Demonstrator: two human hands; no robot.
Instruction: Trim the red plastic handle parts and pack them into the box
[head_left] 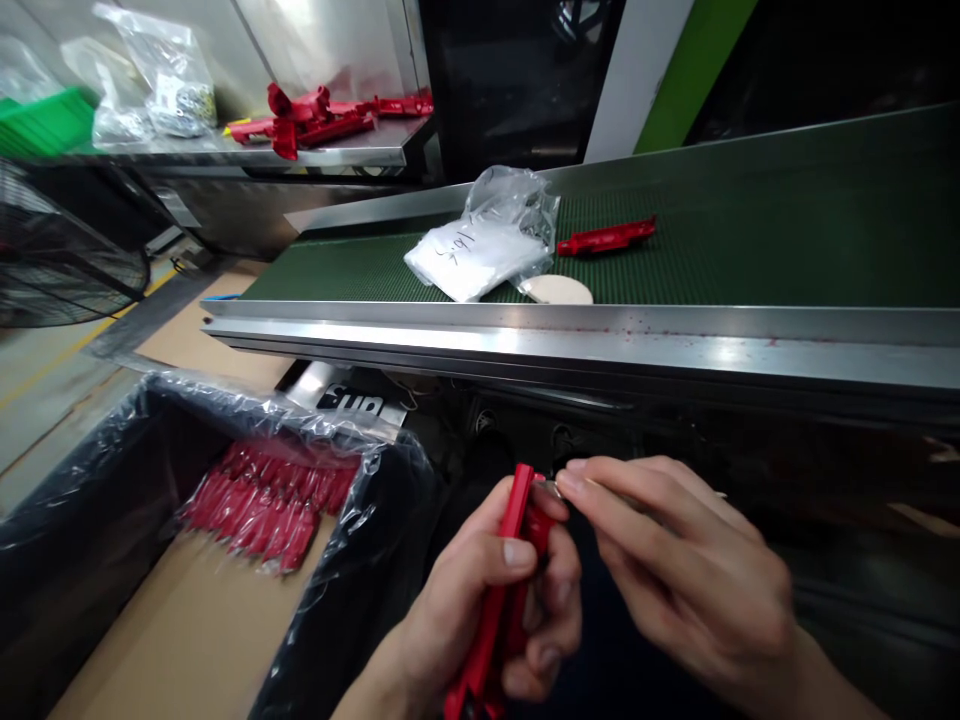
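Observation:
My left hand (502, 590) is wrapped round a long red plastic part (495, 610), held at a slant below the conveyor with its upper end pointing away from me. At that upper end, the fingertips of my right hand (675, 560) pinch a small thin metal piece (551, 488). The metal piece meets or lies very close to the red part; its far side is hidden by my fingers. Another red part (607, 238) lies on the green conveyor belt (750, 240) beyond my hands.
On the belt lie a white plastic bag (469, 255) with handwriting and a pale round disc (559, 290). At left stands a bin (165, 395) lined with clear plastic, with bagged red parts (262, 500) inside. A steel bench (360, 155) bears red pieces; a fan (67, 250) stands at far left.

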